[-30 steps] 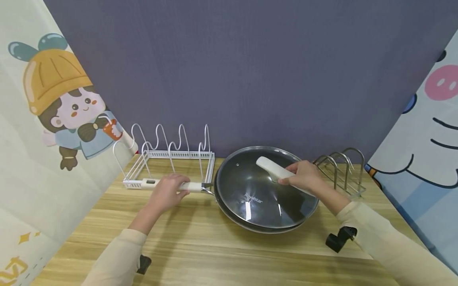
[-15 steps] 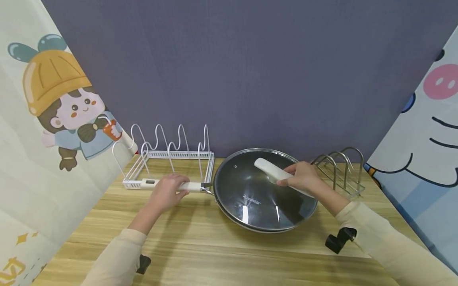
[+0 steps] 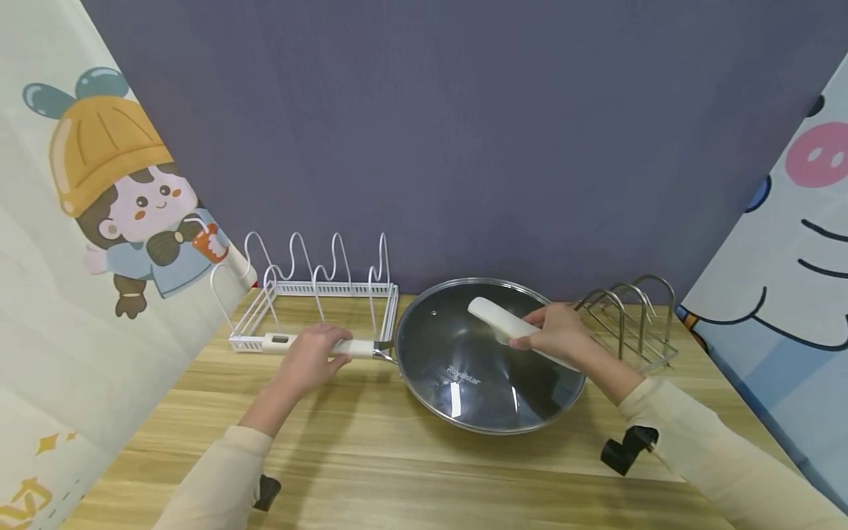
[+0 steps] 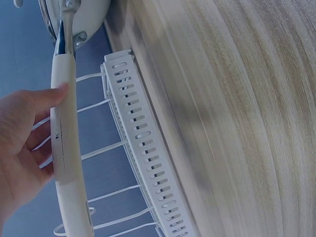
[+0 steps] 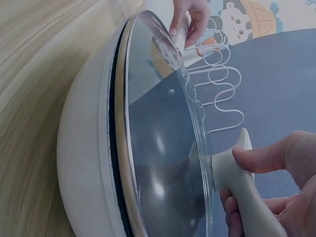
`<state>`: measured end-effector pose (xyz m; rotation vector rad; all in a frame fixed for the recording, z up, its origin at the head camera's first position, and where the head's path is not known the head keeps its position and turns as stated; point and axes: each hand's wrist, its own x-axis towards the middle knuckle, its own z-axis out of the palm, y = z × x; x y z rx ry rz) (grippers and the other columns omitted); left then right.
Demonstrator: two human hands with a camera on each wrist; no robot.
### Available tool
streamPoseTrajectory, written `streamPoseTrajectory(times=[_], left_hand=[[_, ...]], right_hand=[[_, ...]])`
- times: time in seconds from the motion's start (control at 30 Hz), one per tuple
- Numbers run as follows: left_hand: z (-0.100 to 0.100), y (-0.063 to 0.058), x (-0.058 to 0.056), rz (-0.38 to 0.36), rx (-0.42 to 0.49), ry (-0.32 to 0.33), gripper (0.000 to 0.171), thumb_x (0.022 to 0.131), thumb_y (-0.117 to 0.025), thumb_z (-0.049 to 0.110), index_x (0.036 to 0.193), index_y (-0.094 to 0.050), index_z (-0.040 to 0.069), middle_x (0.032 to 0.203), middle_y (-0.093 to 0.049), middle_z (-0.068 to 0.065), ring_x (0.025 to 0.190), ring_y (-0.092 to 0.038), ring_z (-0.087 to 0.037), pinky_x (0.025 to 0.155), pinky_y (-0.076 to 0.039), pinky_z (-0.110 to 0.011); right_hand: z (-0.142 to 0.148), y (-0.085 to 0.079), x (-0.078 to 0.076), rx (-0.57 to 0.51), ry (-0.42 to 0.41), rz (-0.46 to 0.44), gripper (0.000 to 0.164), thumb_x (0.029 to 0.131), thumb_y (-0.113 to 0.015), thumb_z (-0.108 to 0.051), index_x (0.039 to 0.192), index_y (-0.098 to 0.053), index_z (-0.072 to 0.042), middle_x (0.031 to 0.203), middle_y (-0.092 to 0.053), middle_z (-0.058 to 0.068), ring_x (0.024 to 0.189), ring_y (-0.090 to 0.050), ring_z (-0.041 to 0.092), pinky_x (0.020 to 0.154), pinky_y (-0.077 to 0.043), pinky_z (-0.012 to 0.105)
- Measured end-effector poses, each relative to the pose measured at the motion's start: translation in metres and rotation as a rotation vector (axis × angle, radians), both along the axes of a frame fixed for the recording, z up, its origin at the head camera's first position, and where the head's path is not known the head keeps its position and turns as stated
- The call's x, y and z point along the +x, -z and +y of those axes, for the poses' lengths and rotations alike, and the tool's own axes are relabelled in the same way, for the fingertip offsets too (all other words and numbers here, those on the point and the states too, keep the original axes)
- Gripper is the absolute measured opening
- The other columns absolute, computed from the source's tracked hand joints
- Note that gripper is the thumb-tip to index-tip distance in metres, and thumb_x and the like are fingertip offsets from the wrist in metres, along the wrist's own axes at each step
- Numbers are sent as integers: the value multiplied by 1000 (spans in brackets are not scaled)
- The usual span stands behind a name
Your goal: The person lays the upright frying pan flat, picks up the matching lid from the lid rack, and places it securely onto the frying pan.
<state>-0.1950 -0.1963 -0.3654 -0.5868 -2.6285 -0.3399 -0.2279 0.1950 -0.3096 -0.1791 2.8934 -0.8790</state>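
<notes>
A white-sided frying pan [image 5: 81,148] stands on the table under a round glass lid [image 3: 430,353] marked "Royalstar". My left hand [image 3: 311,361] grips the pan's long cream handle [image 3: 361,348], its thumb along the near side in the left wrist view. My right hand [image 3: 562,335] pinches the white lid handle [image 3: 492,316], thumb on one side and fingers curled under the other. From above, the lid's rim lines up with the pan's rim. A dark line shows between the two rims in the right wrist view; whether they touch all round I cannot tell.
Behind the left hand stands a white wire rack [image 3: 322,288] with looped dividers. A metal rack [image 3: 652,316] with arched bars is at the right, close behind the right wrist. A grey-blue wall panel [image 3: 424,147] closes off the wooden table's [image 3: 371,471] back.
The lid has shifted slightly left and toward me in the right hand, and the pan rim that showed below it is now covered. The left hand keeps its hold on the pan handle.
</notes>
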Motion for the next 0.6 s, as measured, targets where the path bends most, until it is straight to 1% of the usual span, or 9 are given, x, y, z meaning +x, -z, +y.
streamPoseTrajectory(times=[0.2,0.43,0.6], left_hand=[[0,0,1,-3,2,-8,32,71,-81,12,99,-69,2,100,-73,-14,97,-67,-33,91,-53,-47],[1,0,0,-8,10,-5,32,71,-81,11,98,-69,2,99,-73,-14,95,-67,-33,90,-53,-47],[1,0,0,-7,10,-3,32,70,-82,11,98,-69,2,99,-73,-14,95,-68,-33,89,-54,-47]], right_hand=[[0,1,1,-21,-5,-4,55,72,-81,-34,112,-68,1,110,-70,21,92,-65,28,71,-50,34],[0,2,2,-33,-15,7,52,72,-80,-32,110,-69,2,108,-70,21,90,-65,27,70,-50,31],[1,2,0,-37,-27,-9,55,72,-80,-33,113,-67,2,111,-69,22,92,-65,27,71,-50,30]])
